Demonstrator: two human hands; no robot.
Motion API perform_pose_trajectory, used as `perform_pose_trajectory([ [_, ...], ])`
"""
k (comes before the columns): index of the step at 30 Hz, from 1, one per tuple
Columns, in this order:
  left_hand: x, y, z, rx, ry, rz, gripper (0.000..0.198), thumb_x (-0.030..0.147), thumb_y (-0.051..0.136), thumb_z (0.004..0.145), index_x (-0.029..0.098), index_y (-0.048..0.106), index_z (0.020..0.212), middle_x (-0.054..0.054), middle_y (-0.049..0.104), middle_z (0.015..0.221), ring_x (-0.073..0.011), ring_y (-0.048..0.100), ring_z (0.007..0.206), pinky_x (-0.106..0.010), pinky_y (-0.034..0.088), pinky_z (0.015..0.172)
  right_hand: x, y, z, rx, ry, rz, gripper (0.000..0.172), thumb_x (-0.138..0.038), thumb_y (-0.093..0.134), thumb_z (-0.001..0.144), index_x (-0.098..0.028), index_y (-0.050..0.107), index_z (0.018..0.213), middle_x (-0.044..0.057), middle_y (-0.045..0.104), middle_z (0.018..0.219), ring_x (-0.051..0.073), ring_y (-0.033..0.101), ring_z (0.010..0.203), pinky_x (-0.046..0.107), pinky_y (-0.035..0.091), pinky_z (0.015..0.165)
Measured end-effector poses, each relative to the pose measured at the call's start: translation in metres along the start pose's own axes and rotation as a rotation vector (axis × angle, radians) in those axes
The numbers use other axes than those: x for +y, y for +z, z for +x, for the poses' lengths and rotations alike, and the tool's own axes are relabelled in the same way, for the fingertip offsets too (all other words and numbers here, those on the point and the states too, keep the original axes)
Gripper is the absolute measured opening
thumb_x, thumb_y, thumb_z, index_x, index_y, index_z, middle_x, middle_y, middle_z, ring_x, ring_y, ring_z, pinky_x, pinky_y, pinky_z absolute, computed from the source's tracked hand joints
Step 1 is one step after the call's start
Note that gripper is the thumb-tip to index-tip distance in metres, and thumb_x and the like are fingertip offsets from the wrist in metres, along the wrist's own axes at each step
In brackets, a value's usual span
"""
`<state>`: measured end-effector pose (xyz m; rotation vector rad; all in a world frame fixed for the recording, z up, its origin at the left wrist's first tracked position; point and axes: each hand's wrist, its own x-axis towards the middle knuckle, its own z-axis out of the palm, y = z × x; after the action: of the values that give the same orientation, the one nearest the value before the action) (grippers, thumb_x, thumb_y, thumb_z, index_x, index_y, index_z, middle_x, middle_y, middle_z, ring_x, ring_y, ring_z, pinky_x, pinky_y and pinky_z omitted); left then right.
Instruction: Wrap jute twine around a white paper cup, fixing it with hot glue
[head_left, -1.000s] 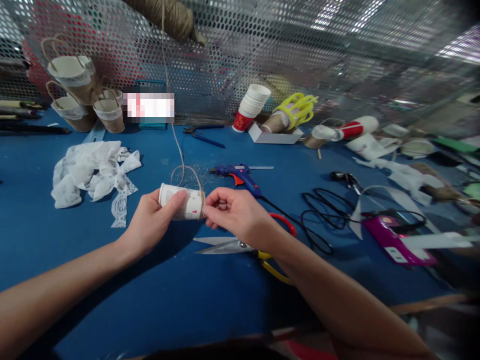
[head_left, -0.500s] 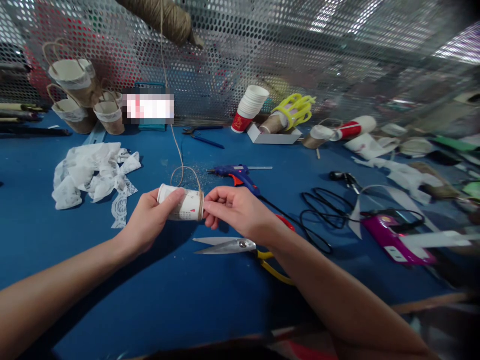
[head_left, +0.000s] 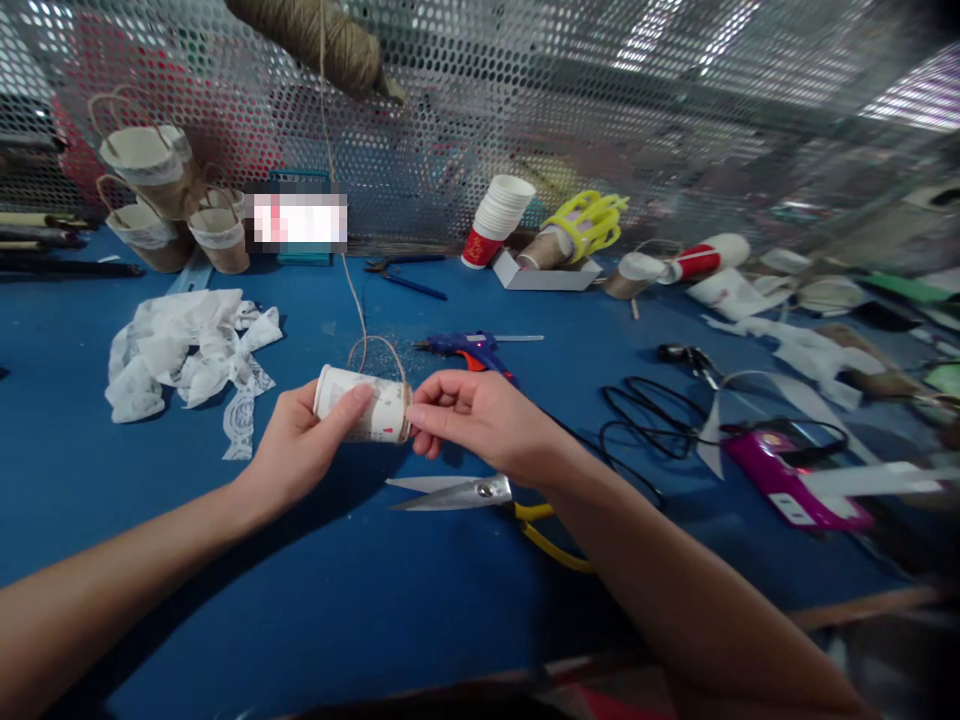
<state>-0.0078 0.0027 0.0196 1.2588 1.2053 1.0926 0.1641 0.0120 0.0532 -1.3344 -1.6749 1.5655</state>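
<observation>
My left hand point(head_left: 300, 448) grips a white paper cup point(head_left: 363, 404) lying on its side above the blue table, thumb on top. A few turns of brown twine wrap the cup's base end. My right hand point(head_left: 480, 422) pinches the twine point(head_left: 352, 285) against that end with fingers closed. The twine loops above the cup and runs up to a big spool point(head_left: 322, 38) hanging at the top of the mesh wall.
Scissors with yellow handles point(head_left: 480, 495) lie just below my right hand. A blue glue gun point(head_left: 472, 347) and black cables point(head_left: 645, 420) sit behind it. White lace point(head_left: 187, 350) is at the left. Finished twine-wrapped cups point(head_left: 157, 200), a cup stack point(head_left: 499, 215) and clutter line the back.
Both hands have stayed almost in place on the cup. The cup has turned a little and the twine loop has shifted slightly.
</observation>
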Motion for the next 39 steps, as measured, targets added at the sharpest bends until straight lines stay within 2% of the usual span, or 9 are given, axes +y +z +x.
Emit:
perform_pose_trajectory([
  [6, 0.001, -0.001, -0.002, -0.02, 0.073, 0.092, 0.02, 0.032, 0.054, 0.075, 0.014, 0.063, 0.071, -0.001, 0.066, 0.063, -0.0109, 0.055, 0.052, -0.02, 0.045, 0.05, 0.001, -0.001, 0.002, 0.002, 0.004, 0.002, 0.01, -0.023, 0.054, 0.076, -0.015, 0.053, 0.071, 0.001, 0.061, 0.057, 0.008, 0.056, 0.051, 0.023, 0.047, 0.054],
  [21, 0.001, -0.001, -0.002, -0.039, 0.108, 0.096, 0.017, 0.029, 0.054, 0.075, 0.014, 0.061, 0.07, 0.001, 0.064, 0.06, -0.0086, 0.052, 0.051, -0.018, 0.043, 0.05, 0.003, -0.001, 0.001, 0.012, -0.02, -0.035, 0.011, -0.024, 0.055, 0.076, -0.014, 0.053, 0.071, 0.004, 0.062, 0.059, 0.01, 0.057, 0.053, 0.024, 0.047, 0.054],
  [25, -0.001, -0.002, 0.0, -0.036, 0.05, 0.027, 0.018, 0.03, 0.056, 0.075, 0.013, 0.062, 0.072, 0.0, 0.064, 0.062, -0.0086, 0.053, 0.053, -0.018, 0.043, 0.053, 0.002, 0.0, 0.001, 0.02, -0.029, -0.027, 0.012, -0.024, 0.053, 0.076, -0.013, 0.053, 0.071, 0.003, 0.061, 0.057, 0.009, 0.056, 0.051, 0.023, 0.047, 0.053],
  [31, -0.001, 0.002, 0.004, -0.009, -0.154, -0.201, 0.02, 0.031, 0.058, 0.073, 0.012, 0.061, 0.069, 0.001, 0.063, 0.059, -0.0078, 0.052, 0.051, -0.018, 0.043, 0.052, 0.004, 0.006, 0.001, 0.069, -0.07, -0.127, 0.01, -0.025, 0.055, 0.072, -0.015, 0.053, 0.072, 0.001, 0.06, 0.059, 0.01, 0.056, 0.054, 0.024, 0.046, 0.053],
  [39, 0.0, 0.002, 0.003, 0.0, -0.121, -0.17, 0.015, 0.027, 0.059, 0.073, 0.013, 0.063, 0.07, 0.002, 0.063, 0.061, -0.0072, 0.052, 0.053, -0.017, 0.041, 0.054, 0.007, 0.009, 0.001, 0.136, -0.088, -0.227, 0.008, -0.023, 0.054, 0.07, -0.016, 0.05, 0.068, 0.0, 0.058, 0.057, 0.01, 0.055, 0.054, 0.025, 0.044, 0.053],
])
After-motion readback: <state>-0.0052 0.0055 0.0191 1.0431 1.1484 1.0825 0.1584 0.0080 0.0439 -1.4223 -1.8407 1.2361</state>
